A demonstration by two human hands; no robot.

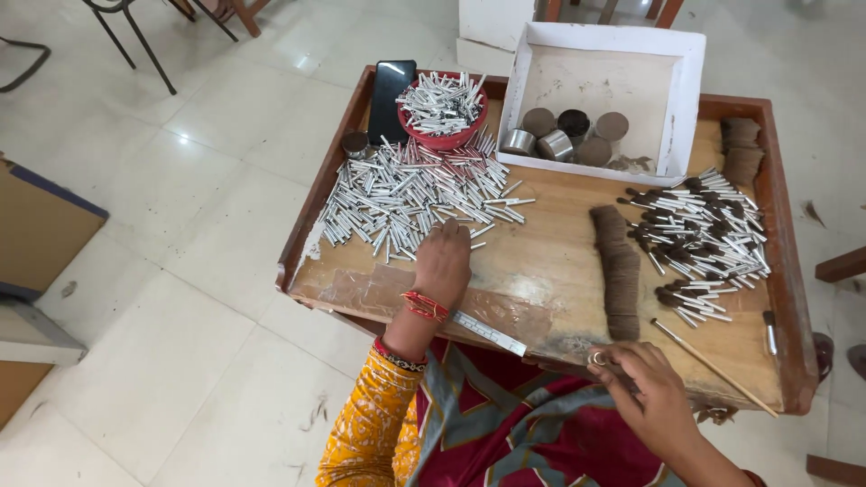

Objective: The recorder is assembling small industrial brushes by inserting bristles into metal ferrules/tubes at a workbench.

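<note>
**A:** Well, biggest first; what do I have under the camera?

**B:** I see a wooden tray table [550,271], raised rim all round, its top worn and scuffed; behind it sits a white cardboard box [672,99] with small round metal tins [559,142] inside; a red bowl [442,135] heaped with tubes stands at the back beside a black phone [391,95].

**A:** And the hands?

**B:** The left hand [442,261] lies palm down with fingers loosely curled at the near edge of the pile of silver metal tubes [410,194], touching the closest ones; I cannot tell whether it has actually pinched one. The right hand [649,392] is at the near rim, closed narrowly on a small dark tuft of bristle [622,374].

**A:** Which way do the tubes lie from me?

**B:** Ahead and to the left, so the left hand is far nearer; the tubes are thin, shiny, straight and scattered, though most long axes run roughly away from the body.

**A:** The rest?

**B:** A column of brown bristle bundles [618,271], fibrous and matte, runs down the middle; right of it lie finished brush heads [708,243], silver with dark tips; a thin wooden stick [713,365] lies slanted near the right hand; a flat steel ruler [487,332] rests on the near rim.
</note>
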